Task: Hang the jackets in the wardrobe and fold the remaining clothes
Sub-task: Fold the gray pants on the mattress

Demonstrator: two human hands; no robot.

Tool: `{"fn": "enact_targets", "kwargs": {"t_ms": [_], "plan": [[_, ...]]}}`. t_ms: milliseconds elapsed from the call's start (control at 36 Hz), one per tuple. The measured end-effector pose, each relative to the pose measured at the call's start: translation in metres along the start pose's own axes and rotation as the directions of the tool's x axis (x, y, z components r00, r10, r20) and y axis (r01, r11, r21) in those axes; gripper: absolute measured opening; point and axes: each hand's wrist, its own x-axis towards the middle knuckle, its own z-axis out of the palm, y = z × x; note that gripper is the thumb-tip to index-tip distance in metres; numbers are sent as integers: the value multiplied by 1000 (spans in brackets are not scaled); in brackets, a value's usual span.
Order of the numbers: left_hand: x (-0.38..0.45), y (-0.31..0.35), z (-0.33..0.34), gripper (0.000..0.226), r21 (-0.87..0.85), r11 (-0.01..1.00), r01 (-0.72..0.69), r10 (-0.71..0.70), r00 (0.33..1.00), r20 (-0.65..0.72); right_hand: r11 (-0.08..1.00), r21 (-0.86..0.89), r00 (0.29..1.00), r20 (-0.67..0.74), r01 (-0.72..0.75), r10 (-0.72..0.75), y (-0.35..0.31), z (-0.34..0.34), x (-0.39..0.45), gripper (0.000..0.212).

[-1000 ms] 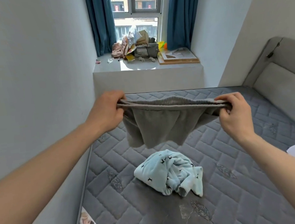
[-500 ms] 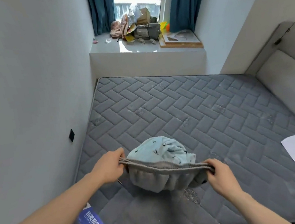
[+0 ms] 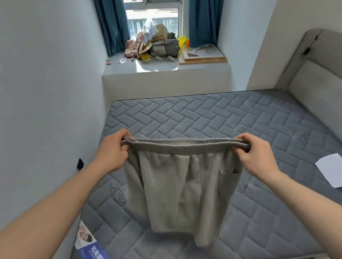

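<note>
Grey shorts (image 3: 181, 192) with an elastic waistband hang stretched out in the air above the grey quilted mattress (image 3: 261, 123). My left hand (image 3: 113, 151) grips the left end of the waistband. My right hand (image 3: 256, 153) grips its right end. The legs of the shorts dangle down toward the near part of the mattress. The light blue garment seen earlier is hidden, presumably behind the shorts.
A white sheet of paper (image 3: 338, 170) lies at the mattress's right edge, beside the padded headboard (image 3: 327, 90). A blue label (image 3: 95, 257) sits at the near left corner. The window ledge (image 3: 158, 66) holds clutter and a wooden frame. A wall runs close on the left.
Both hands lifted the shorts by the waistband, which now hang full length and cover the light blue garment. The view tilted up slightly.
</note>
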Motion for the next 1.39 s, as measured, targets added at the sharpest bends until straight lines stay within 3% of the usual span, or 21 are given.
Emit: {"fn": "enact_targets", "kwargs": {"t_ms": [111,222,333,444,556,667,806,889,972,1083,1139,1250,1306,1389], "plan": [[-18,26,-15,42,-5,997,-78,77,991,-109,995,91,997,-70,51,-45,-2,-19,-2,24],[-54,26,1,42,4,997,-74,74,992,-103,990,119,997,-25,78,-76,10,-18,-24,37],[-92,5,46,38,17,1000,-23,23,1000,4,996,92,994,109,11,-21,43,10,-51,41],[-128,-27,108,33,80,995,62,-78,973,217,995,-8,952,293,-96,94,90,55,-85,45],[-161,-71,181,29,161,981,108,-172,868,466,974,-109,862,452,-201,228,148,113,-124,39],[-192,-114,253,25,205,969,141,-239,759,605,945,-206,761,560,-254,327,201,172,-158,35],[-224,-151,323,25,275,941,196,-335,653,679,902,-299,641,634,-312,432,243,224,-205,30],[-242,-174,354,36,319,930,180,-363,582,728,855,-337,570,640,-395,516,264,246,-231,29],[-253,-192,376,34,381,917,118,-384,517,765,827,-413,432,711,-381,554,287,261,-251,24],[-256,-204,404,26,469,883,11,-421,459,782,798,-405,370,728,-447,577,315,276,-261,31],[-252,-206,417,27,448,894,4,-398,469,789,760,-386,409,669,-522,621,330,287,-257,40],[-240,-207,440,23,338,937,92,-322,604,729,645,-204,490,495,-737,717,350,314,-225,62],[-236,-205,448,20,286,951,116,-290,655,698,611,-150,490,464,-777,738,356,328,-206,77],[-232,-199,461,17,212,969,130,-243,675,697,578,-140,456,478,-804,751,356,348,-184,86]]}}
